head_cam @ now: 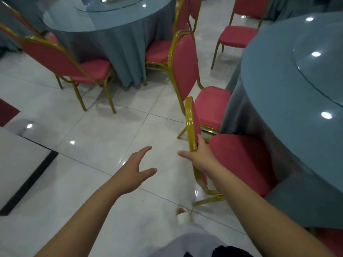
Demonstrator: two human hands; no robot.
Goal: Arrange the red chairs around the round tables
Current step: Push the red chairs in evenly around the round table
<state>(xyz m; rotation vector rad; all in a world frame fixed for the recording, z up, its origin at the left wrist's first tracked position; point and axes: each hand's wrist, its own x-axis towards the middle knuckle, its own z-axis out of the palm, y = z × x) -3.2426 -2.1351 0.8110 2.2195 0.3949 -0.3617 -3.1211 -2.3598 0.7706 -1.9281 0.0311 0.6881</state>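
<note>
Gripped only by the right hand (200, 156), the left hand (133, 171) spread empty, the red-cushioned gold-framed chair (241, 160) may twist and snag the grey-blue draped round table (274, 86).

We look down on a floor (104, 130) of large pale glossy tiles with thin dark joints, dotted with bright spots of reflected light (29, 126). At the left edge lies a dark red patch (7, 112). Below it, in the lower left, a pale flat surface (16, 160) is edged by a black strip (31, 180). Low in the middle we see a foot in a white slipper (182, 217), blurred, above a light grey trouser leg (185, 240). Dark fabric (233, 252) shows at the bottom edge.
</note>
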